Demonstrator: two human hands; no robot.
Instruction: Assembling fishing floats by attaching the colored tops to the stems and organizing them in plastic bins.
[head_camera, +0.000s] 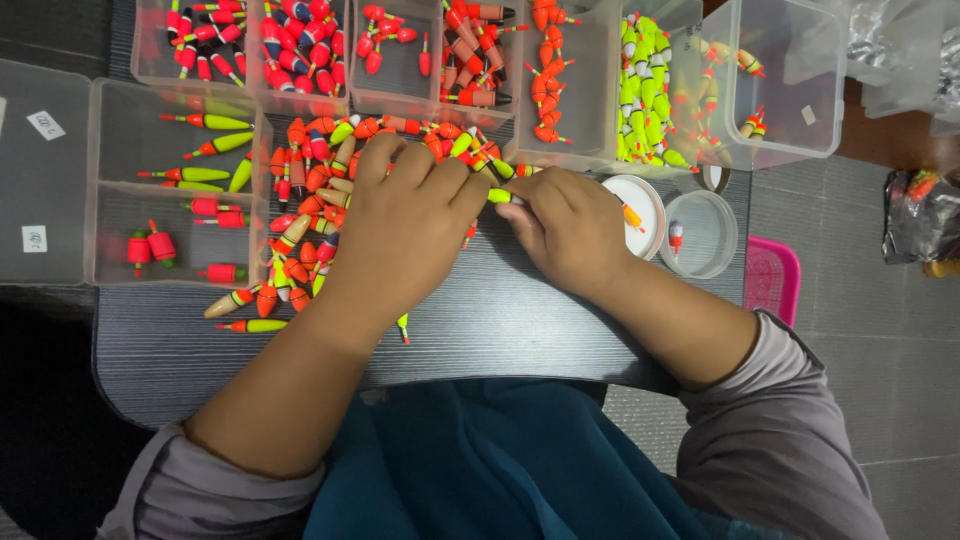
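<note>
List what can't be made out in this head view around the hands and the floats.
- Yellow-green float: only its tip shows between left hand and right hand; each grip is hidden by the fingers.
- Loose float pile: partly under the left hand.
- Top trays: cut off by the frame edge.
- Small round dish: its contents are too small to identify.

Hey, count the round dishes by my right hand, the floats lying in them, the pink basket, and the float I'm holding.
Round dishes: 2, one white, one clear
Floats in the dishes: 2, one in each
Pink basket: 1
Yellow-green float held between left hand and right hand: 1
Total: 6
</note>
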